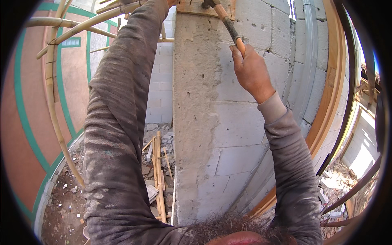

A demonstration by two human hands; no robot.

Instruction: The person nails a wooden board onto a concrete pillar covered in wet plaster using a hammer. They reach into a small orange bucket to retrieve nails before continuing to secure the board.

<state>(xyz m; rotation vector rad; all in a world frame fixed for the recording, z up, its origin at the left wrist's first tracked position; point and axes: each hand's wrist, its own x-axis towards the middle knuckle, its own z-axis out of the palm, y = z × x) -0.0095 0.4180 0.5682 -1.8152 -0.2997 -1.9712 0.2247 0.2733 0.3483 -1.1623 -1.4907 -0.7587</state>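
Note:
My right hand [253, 71] is closed around the lower handle of a hammer [229, 27], its shaft slanting up and left. The dark hammer head lies over a wooden board [192, 7] set against the top of the grey wall. My left arm reaches up past the wall's left edge. Only a sliver of my left hand [172, 3] shows at the top rim, beside the board; its fingers are cut off from view. Below the board runs a rough band of concrete [194, 102], bordering pale blocks [241, 122].
Bamboo poles [87, 25] are lashed together on the left, before a pink and green wall [34, 110]. Far below lie rubble and bamboo lengths [158, 175]. A wooden frame [332, 81] stands at the right, with a grey vertical channel [311, 53] near it.

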